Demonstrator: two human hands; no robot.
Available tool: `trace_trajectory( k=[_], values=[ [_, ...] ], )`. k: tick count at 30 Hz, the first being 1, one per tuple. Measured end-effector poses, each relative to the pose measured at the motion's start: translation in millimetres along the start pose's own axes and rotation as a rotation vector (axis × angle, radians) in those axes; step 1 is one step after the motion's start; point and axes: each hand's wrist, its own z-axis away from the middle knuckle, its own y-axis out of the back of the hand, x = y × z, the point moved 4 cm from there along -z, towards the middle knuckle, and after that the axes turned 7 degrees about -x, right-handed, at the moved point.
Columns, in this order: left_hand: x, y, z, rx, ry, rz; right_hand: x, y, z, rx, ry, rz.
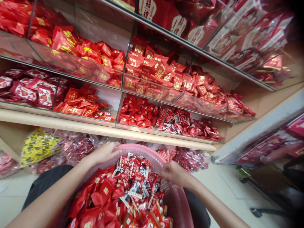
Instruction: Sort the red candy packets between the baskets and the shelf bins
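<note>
A round pink plastic basket (184, 202) with a perforated wall sits in front of me, between my knees. Inside it lie plain red candy packets (98, 193) on the left and red-and-black printed candy packets (136, 177) toward the back. My left hand (108, 152) grips the far left part of the rim, thumb side toward the middle. On the right side of the rim, my right hand (174, 172) is closed around the edge; its fingertips are slightly blurred.
Glass-fronted shelves (152, 98) full of red candy packets rise ahead. Under the lowest board lie clear bags of sweets (76, 147) and a yellow bag (39, 145). At right stand a white post (256, 129) and a dark chair base (268, 196) on the tiled floor.
</note>
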Motion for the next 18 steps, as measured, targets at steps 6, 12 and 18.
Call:
trace_trajectory(
  k=[6,12,18],
  values=[
    [0,0.6,0,-0.002,0.028,0.011,28,113,6,0.669,-0.139,0.192],
    [1,2.3,0,0.005,0.025,0.006,91,164,9,0.837,-0.664,0.302],
    [0,0.6,0,-0.006,0.021,-0.018,104,170,-4,0.84,-0.752,0.286]
  ],
)
